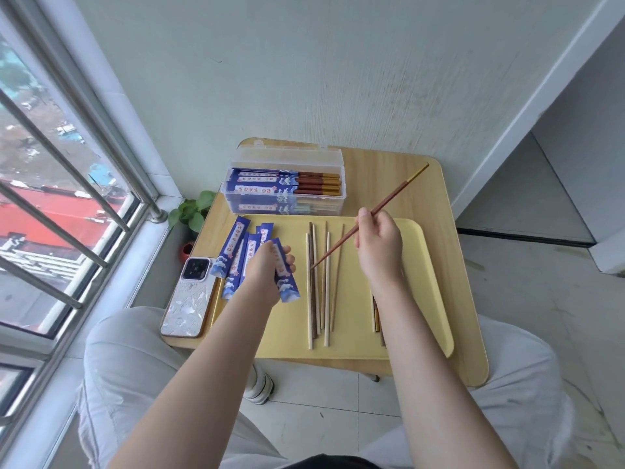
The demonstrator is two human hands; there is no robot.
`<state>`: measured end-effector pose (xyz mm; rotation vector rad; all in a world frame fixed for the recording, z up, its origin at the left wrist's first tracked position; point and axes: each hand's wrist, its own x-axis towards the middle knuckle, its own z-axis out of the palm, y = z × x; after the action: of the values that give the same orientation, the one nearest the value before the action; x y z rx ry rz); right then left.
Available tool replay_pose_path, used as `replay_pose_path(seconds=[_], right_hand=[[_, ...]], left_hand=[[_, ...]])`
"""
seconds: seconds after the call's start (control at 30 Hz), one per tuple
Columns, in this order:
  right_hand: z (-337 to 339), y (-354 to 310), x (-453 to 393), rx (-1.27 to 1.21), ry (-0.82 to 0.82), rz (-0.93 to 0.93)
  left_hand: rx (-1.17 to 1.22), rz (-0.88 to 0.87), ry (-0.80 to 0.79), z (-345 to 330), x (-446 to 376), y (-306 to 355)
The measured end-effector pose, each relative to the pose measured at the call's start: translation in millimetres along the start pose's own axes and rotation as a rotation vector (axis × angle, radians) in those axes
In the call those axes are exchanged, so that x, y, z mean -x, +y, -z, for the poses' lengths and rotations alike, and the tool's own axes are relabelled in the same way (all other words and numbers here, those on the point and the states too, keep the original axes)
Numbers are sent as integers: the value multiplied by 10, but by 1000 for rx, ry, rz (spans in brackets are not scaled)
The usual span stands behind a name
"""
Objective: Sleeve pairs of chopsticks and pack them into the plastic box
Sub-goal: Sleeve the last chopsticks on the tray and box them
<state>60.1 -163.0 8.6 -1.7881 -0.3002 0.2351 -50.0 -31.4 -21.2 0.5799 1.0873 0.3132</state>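
Note:
My right hand point(378, 245) grips a dark red chopstick with a gold end point(394, 194), tilted with its gold end up toward the far right and its tip low over the tray. My left hand point(267, 265) holds a blue paper sleeve point(287, 275) above the yellow tray point(422, 265). More blue sleeves point(233, 252) lie at the tray's left. Several loose chopsticks point(318, 282) lie lengthwise in the tray's middle, and a few more point(377, 319) are partly hidden under my right forearm. The clear plastic box point(287, 187) stands open behind the tray with sleeved pairs inside.
A phone point(189, 296) in a pale case lies on the small wooden table point(453, 204) left of the tray. A green potted plant point(192, 211) sits by the window sill. A white wall stands close behind the table. My knees flank the table.

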Motion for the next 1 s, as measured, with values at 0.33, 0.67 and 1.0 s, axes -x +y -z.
replay_pose_path(seconds=[0.33,0.67,1.0], right_hand=[[33,18,2,-128,133,-126],[-21,14,31,-229,122,-159],[-15,29,26,-234,92,-117]], left_hand=[[97,-11,63,-26,38,79],[198,-26,68,-75,90,38],[250,-16,15,-32,68,-25]])
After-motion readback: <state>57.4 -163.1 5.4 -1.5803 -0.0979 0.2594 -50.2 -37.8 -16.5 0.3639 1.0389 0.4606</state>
